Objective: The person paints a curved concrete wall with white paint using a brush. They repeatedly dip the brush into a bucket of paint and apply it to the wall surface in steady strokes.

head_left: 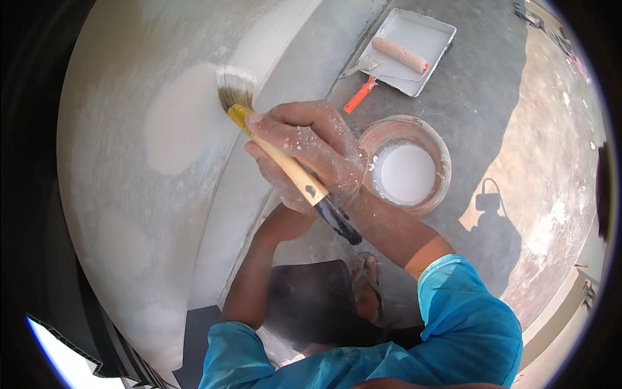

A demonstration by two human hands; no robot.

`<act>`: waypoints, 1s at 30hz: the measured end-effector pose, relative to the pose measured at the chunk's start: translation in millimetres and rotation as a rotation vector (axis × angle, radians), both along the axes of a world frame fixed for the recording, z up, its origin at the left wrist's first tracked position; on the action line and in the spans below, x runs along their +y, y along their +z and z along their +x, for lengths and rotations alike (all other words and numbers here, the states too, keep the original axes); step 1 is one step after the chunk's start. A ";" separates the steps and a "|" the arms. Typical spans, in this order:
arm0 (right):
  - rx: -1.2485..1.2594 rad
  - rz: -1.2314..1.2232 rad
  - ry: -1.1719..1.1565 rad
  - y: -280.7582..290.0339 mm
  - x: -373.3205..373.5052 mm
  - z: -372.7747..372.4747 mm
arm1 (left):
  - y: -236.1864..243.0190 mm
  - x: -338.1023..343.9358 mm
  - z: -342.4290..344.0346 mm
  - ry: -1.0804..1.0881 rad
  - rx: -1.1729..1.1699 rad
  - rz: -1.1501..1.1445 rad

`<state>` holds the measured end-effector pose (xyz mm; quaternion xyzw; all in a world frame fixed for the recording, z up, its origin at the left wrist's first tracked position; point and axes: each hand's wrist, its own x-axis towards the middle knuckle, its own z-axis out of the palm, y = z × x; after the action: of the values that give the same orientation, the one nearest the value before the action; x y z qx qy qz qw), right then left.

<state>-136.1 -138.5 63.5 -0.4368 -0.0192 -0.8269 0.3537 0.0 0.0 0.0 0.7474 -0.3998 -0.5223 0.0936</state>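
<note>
My right hand (304, 149), speckled with white paint, grips a paintbrush (291, 165) with a pale wooden handle, dark end and yellow ferrule. Its bristles (236, 84) are at or near the pale plastered wall (110, 181), beside a smoother pinkish-white patch (181, 117); contact is unclear. My left hand (291, 220) is mostly hidden behind my right hand and the brush, so its fingers cannot be made out. To the right of my right hand, a round bucket (439, 162) of white paint stands on the grey floor.
A white tray (405, 23) holds a paint roller (398, 53), with an orange-handled scraper (359, 94) at its near left. A ledge (214, 227) runs along the wall's foot. My sandalled foot (368, 285) is below. A sunlit floor strip (557, 162) lies at the right, with a shadow on it.
</note>
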 end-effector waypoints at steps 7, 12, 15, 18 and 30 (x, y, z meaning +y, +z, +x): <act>0.170 -0.153 0.128 -9.2 38.3 -22.7 | 36.2 -2.3 -15.3 -0.246 -0.483 -0.042; 0.104 0.290 -0.409 -29.7 -92.7 -33.6 | 41.7 -5.5 -18.3 -0.151 -0.418 -0.029; 0.095 0.177 -0.251 -34.6 -24.5 -2.8 | 23.2 5.4 -14.1 -0.096 -0.411 -0.228; 0.236 -0.047 -0.033 -30.8 90.0 22.6 | 13.2 12.6 0.2 -0.031 -0.235 -0.375; 0.186 0.205 -0.181 -23.0 21.9 -33.5 | 22.2 5.4 1.0 -0.157 -0.440 -0.168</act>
<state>-169.6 -116.6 40.5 -0.4729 0.1372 -0.8091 0.3208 1.0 5.4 22.2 0.7995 -0.5094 -0.3173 0.0255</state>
